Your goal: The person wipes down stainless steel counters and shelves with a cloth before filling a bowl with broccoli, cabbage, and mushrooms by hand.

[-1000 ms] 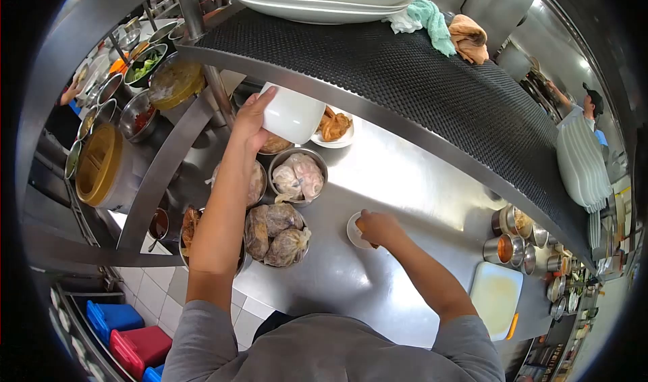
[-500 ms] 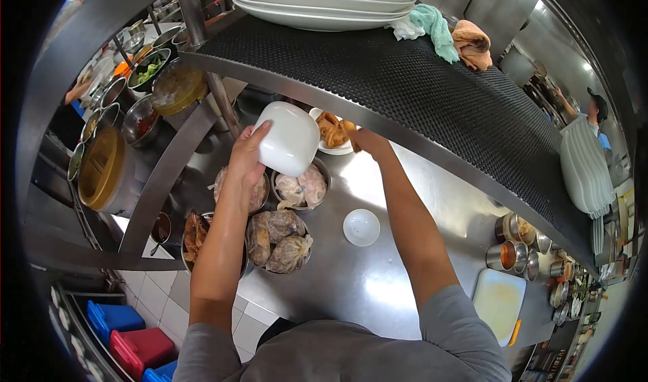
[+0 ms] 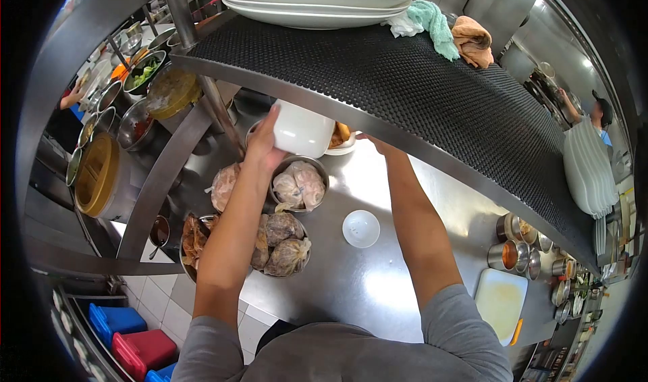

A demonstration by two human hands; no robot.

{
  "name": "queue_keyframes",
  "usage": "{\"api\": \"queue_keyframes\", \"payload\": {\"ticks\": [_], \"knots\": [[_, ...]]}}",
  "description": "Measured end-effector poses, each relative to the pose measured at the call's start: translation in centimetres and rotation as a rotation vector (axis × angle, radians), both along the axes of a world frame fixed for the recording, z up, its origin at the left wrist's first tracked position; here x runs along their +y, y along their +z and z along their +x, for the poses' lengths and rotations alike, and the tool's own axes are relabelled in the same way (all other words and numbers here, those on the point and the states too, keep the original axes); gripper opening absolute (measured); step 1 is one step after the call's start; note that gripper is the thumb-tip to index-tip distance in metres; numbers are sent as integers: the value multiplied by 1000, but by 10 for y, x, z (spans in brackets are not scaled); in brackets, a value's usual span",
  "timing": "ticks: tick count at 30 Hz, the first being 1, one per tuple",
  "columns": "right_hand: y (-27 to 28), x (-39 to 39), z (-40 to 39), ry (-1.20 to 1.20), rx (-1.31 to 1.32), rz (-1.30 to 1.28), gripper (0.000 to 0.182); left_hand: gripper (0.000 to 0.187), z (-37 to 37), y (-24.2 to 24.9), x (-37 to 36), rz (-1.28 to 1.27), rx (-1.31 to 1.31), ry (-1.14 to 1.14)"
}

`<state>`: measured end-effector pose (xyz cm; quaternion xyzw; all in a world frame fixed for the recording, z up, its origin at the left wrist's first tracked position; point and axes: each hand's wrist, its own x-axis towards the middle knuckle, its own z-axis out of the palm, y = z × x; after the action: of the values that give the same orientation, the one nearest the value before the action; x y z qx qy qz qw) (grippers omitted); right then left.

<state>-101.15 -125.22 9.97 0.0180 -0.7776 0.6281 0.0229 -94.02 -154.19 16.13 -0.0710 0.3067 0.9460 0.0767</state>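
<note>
My left hand grips a white square dish by its left side, holding it tilted under the shelf's front edge. Just right of the dish, and partly covered by it, sits a white plate with golden-brown food on it. My right hand is at that plate's right side; the shelf edge hides most of its fingers. Below the dish stands a metal bowl of pale, plastic-wrapped food. A small white bowl rests on the steel counter between my forearms.
A black-matted shelf crosses above the counter, carrying stacked white plates and cloths. Bagged dark food lies left of centre. A cutting board and metal pots stand right. Another person is at far right.
My left hand has moved the white dish right and slightly down, over part of the food plate. My right hand has shifted slightly right, further behind the shelf edge.
</note>
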Motion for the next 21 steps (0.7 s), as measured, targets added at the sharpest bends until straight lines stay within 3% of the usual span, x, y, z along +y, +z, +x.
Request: {"api": "queue_keyframes", "payload": {"ticks": [5, 8, 13, 21], "knots": [[8, 12, -10, -15, -25, 37, 44, 23, -41, 2, 49, -21, 109, 105], [12, 22, -15, 7, -61, 63, 44, 20, -54, 6, 51, -120, -7, 170], [23, 4, -44, 51, -116, 98, 44, 21, -74, 10, 41, -396, 45, 261], [12, -30, -20, 27, -200, 141, 44, 23, -67, -2, 40, -852, 137, 292]]}}
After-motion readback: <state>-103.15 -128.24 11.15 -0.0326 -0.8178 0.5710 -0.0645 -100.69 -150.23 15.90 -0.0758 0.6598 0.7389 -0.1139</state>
